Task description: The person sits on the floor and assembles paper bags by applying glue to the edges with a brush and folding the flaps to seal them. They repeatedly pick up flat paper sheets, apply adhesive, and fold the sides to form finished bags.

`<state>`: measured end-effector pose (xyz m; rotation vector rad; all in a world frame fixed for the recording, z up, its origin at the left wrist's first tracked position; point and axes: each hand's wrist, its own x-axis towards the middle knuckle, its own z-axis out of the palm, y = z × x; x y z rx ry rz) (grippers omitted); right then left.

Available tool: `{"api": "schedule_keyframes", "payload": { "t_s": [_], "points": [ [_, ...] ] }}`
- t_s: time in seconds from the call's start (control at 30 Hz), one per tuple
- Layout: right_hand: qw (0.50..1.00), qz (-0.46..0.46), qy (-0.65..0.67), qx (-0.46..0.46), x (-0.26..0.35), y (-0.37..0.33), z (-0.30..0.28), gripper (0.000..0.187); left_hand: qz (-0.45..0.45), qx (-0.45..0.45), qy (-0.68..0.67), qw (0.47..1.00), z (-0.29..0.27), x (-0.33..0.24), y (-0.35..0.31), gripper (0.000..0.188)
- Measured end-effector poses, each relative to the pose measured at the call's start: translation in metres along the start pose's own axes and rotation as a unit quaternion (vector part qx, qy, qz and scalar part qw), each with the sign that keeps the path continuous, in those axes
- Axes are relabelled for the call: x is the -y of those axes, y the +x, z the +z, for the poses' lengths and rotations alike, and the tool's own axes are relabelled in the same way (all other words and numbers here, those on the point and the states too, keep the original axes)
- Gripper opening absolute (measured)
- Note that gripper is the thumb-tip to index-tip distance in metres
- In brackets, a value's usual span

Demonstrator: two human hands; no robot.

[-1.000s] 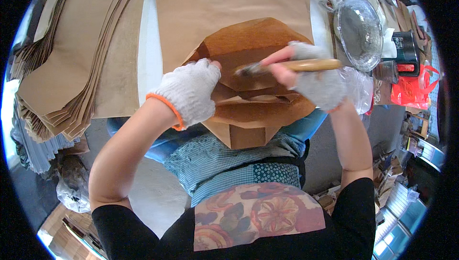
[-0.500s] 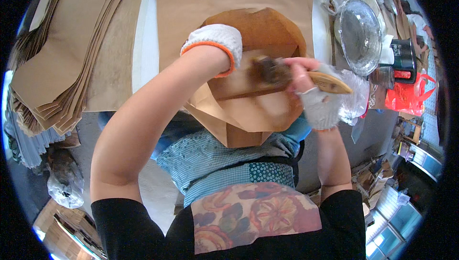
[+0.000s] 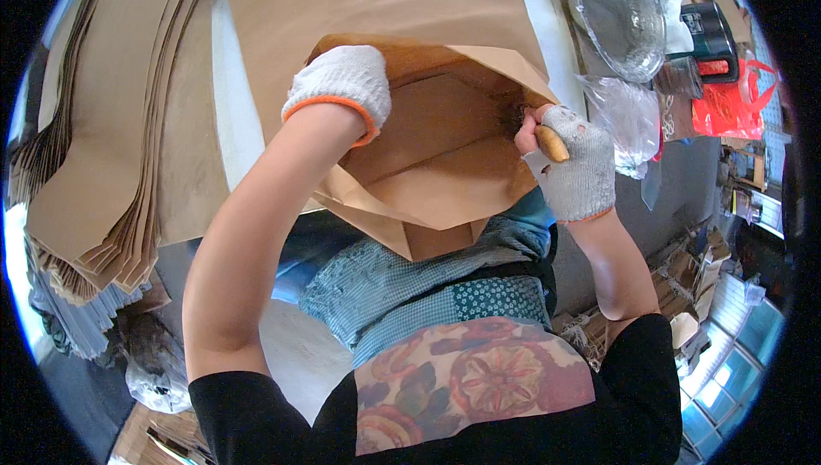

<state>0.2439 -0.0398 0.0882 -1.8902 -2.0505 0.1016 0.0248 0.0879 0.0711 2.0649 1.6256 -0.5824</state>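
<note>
A large brown paper bag (image 3: 428, 183) lies with its mouth spread toward me, its lower edge over my lap. At the left rim my left hand (image 3: 339, 84), in a white knitted glove with an orange cuff, is closed on the paper; its fingertips are hidden. My right hand (image 3: 571, 157), in a worn glove with bare fingertips, is closed round a brush by its wooden handle (image 3: 552, 145). The dark bristles (image 3: 515, 114) are at the inner right wall of the bag, partly in shadow.
Stacked brown paper sheets (image 3: 111, 123) fan out on the left. At the right stand a plastic-covered basin (image 3: 617, 16), a dark mug (image 3: 711, 37), a crumpled clear bag (image 3: 629, 118) and a red carrier bag (image 3: 731, 106). Scrap cardboard (image 3: 676, 285) lies low on the right.
The brush has moved from the middle of the bag's mouth to its right inner side, its handle now turned toward me. The right rim now stands raised. My left hand stays at the left rim.
</note>
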Motion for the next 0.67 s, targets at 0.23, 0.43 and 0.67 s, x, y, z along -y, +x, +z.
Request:
{"api": "schedule_keyframes", "payload": {
  "t_s": [0.23, 0.43, 0.67],
  "points": [
    [0.750, 0.268, 0.601, -0.060, -0.038, 0.046, 0.005, 0.030, 0.020, -0.073, 0.004, 0.997, 0.005, 0.010, -0.005, 0.040],
    [0.355, 0.264, 0.867, -0.229, -0.035, 0.102, 0.107, 0.031, 0.055, -0.185, 0.098, 0.976, 0.004, -0.015, -0.013, 0.037],
    [0.672, 0.161, 0.722, -0.041, 0.003, 0.087, 0.137, 0.048, 0.102, -0.539, -0.216, 0.808, 0.050, 0.046, -0.037, 0.057]
  ]
}}
